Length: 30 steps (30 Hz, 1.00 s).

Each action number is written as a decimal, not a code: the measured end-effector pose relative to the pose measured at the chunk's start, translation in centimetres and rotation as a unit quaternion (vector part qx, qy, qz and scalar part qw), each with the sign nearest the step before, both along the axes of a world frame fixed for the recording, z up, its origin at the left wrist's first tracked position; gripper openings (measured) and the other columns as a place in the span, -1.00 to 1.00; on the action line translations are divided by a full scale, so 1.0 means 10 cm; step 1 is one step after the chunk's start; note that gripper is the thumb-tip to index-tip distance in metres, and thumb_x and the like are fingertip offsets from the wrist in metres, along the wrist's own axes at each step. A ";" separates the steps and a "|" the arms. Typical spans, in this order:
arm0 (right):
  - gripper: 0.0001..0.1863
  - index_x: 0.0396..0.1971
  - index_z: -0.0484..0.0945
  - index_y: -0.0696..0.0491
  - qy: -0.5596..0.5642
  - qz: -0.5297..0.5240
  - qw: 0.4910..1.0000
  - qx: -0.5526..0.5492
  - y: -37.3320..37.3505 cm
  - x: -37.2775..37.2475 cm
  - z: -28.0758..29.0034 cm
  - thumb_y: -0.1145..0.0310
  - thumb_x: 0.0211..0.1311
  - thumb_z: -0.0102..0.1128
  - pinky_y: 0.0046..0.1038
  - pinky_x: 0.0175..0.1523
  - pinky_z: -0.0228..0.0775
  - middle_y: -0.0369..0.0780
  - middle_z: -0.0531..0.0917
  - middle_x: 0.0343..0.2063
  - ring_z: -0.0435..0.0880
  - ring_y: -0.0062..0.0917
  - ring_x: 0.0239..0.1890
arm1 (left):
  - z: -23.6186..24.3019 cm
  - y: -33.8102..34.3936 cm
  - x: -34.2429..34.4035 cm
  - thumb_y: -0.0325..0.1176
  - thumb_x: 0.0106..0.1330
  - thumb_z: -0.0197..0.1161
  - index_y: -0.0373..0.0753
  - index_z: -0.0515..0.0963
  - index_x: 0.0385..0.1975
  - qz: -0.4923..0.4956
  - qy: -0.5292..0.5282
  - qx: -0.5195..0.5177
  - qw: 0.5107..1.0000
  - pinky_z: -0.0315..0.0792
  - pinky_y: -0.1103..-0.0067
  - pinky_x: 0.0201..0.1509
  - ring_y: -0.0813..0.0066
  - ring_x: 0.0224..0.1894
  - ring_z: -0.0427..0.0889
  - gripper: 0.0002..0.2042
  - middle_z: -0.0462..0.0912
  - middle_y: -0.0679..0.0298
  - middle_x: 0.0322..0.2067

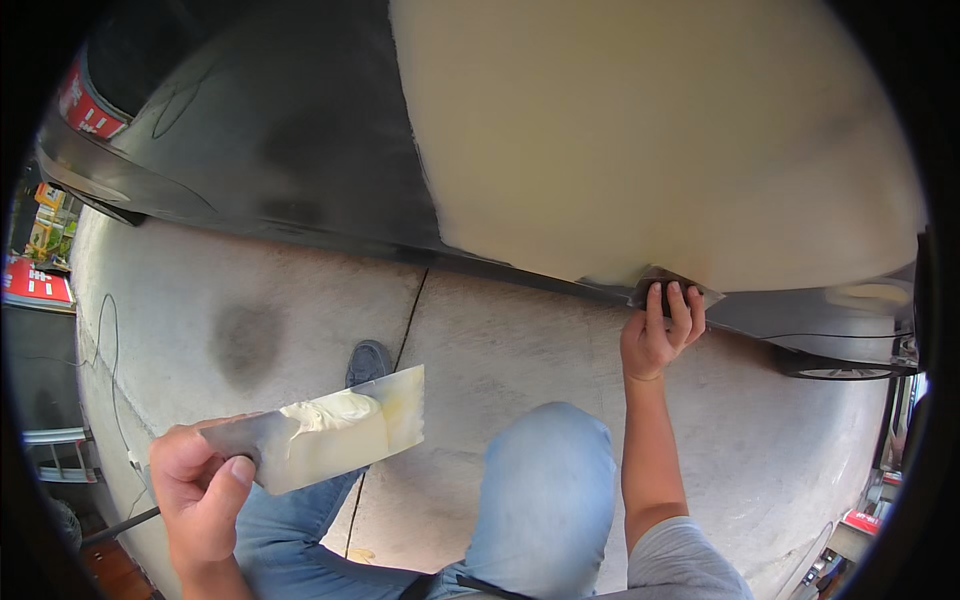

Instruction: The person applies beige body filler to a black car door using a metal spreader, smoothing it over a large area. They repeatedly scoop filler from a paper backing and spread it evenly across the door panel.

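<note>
My left hand (205,490) grips one end of a flat rectangular putty board (320,455), tilted, with thumb on its near edge. A mound of pale cream filler (340,409) lies on the board. Farther right, my right hand (665,325) is stretched up to the car body, its fingers pressed on a dark-backed putty spreader (660,280). The spreader sits against the lower edge of a large beige filler patch (650,140) on the dark car panel (300,150). Part of the spreader is hidden by my fingers.
Below the car is a concrete floor (270,300) with a dark joint line and a stain. A car wheel (845,370) shows at the right. A thin cable (115,360) and a red sign (38,283) are at the left. My jeans-clad knee (550,480) is bent between my arms.
</note>
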State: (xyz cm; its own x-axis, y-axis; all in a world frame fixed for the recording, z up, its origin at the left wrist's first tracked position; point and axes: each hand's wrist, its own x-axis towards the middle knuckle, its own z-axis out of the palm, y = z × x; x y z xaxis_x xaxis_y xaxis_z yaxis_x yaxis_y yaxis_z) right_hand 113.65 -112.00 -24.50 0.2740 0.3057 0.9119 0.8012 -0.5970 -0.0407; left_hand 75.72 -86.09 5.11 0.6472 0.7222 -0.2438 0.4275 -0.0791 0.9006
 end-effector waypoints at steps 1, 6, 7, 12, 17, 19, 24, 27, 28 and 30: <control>-0.59 -0.13 0.85 0.08 0.000 -0.005 1.000 -0.005 0.01 -0.01 -0.09 0.79 0.07 0.27 0.00 0.40 0.42 -0.23 0.66 0.16 0.50 -0.11 0.30 | -0.02 0.00 0.01 -0.39 0.30 0.33 -0.49 0.67 -0.17 0.003 -0.004 -0.013 1.000 0.42 0.61 -0.12 0.56 -0.25 0.59 -0.74 0.71 0.25 -0.29; -0.59 -0.10 0.84 0.02 0.059 0.007 0.998 -0.006 0.06 -0.17 -0.43 0.73 0.10 0.30 0.03 0.41 0.40 -0.24 0.66 0.17 0.49 -0.12 0.32 | -0.13 -0.08 0.12 -0.55 0.29 0.26 -0.52 0.69 -0.04 0.000 -0.061 -0.069 0.996 0.45 0.66 -0.18 0.66 -0.29 0.59 -0.72 0.73 0.31 -0.31; -0.59 -0.09 0.84 0.01 0.075 0.007 0.997 -0.011 0.03 -0.23 -0.43 0.71 0.10 0.30 0.03 0.41 0.39 -0.24 0.66 0.17 0.49 -0.12 0.32 | -0.13 -0.10 0.17 -0.55 0.32 0.26 -0.51 0.69 -0.04 -0.006 -0.057 -0.086 0.995 0.46 0.66 -0.17 0.66 -0.29 0.59 -0.74 0.73 0.32 -0.31; -0.59 0.03 0.76 0.12 0.223 0.109 0.969 -0.009 -0.30 -0.46 0.13 0.70 0.20 0.20 -0.17 0.25 0.52 -0.14 0.74 0.00 0.69 -0.17 0.09 | -0.10 -0.27 0.54 -0.51 0.48 0.25 -0.40 0.68 -0.10 -0.065 -0.110 -0.128 0.983 0.45 0.65 -0.20 0.72 -0.31 0.55 -0.86 0.70 0.39 -0.34; -0.64 0.17 0.67 0.15 0.518 0.261 0.791 0.195 -0.80 -0.57 1.25 0.61 0.47 0.09 -0.26 0.30 0.47 -0.13 0.72 0.12 0.67 -0.36 0.16 | -0.24 -0.43 0.99 -0.44 0.58 0.20 -0.30 0.63 -0.19 -0.178 -0.115 -0.142 0.967 0.37 0.66 -0.25 0.80 -0.32 0.44 -0.89 0.60 0.50 -0.38; -0.61 0.26 0.61 0.14 0.612 0.356 0.615 0.348 -0.89 -0.58 1.67 0.55 0.51 0.09 -0.23 0.39 0.41 -0.15 0.70 0.20 0.65 -0.32 0.23 | -0.28 -0.51 1.15 -0.43 0.60 0.18 -0.29 0.61 -0.18 -0.222 -0.115 -0.150 0.957 0.36 0.66 -0.26 0.82 -0.32 0.42 -0.89 0.58 0.52 -0.39; -0.60 0.30 0.58 0.09 0.605 0.494 0.524 0.338 -0.85 -0.66 2.33 0.51 0.53 0.11 -0.23 0.39 0.41 -0.15 0.69 0.22 0.65 -0.34 0.25 | -0.33 -0.69 1.49 -0.40 0.62 0.15 -0.30 0.62 -0.15 -0.295 -0.113 -0.162 0.935 0.35 0.66 -0.27 0.81 -0.34 0.39 -0.86 0.57 0.54 -0.39; -0.65 0.19 0.67 0.16 0.601 0.526 0.543 0.259 -0.81 -0.72 2.54 0.53 0.46 0.23 -0.25 0.32 0.47 -0.11 0.73 0.15 0.69 -0.34 0.18 | -0.30 -0.70 1.60 -0.41 0.62 0.15 -0.31 0.63 -0.16 -0.319 -0.111 -0.140 0.931 0.34 0.65 -0.28 0.80 -0.35 0.37 -0.85 0.55 0.54 -0.40; -0.68 0.15 0.70 0.18 0.587 0.523 0.582 0.208 -0.79 -0.72 2.58 0.53 0.45 0.27 -0.26 0.29 0.51 -0.08 0.75 0.12 0.71 -0.32 0.17 | -0.29 -0.71 1.62 -0.42 0.61 0.15 -0.31 0.63 -0.16 -0.316 -0.112 -0.123 0.934 0.33 0.65 -0.29 0.79 -0.35 0.37 -0.85 0.54 0.54 -0.41; -0.72 0.02 0.78 0.18 0.585 0.479 0.648 0.095 -0.82 -0.70 2.66 0.60 0.34 0.34 -0.31 0.18 0.60 -0.04 0.81 0.01 0.77 -0.28 0.09 | -0.27 -0.73 1.62 -0.42 0.61 0.15 -0.32 0.63 -0.16 -0.301 -0.132 -0.099 0.939 0.32 0.64 -0.31 0.79 -0.37 0.35 -0.85 0.53 0.54 -0.42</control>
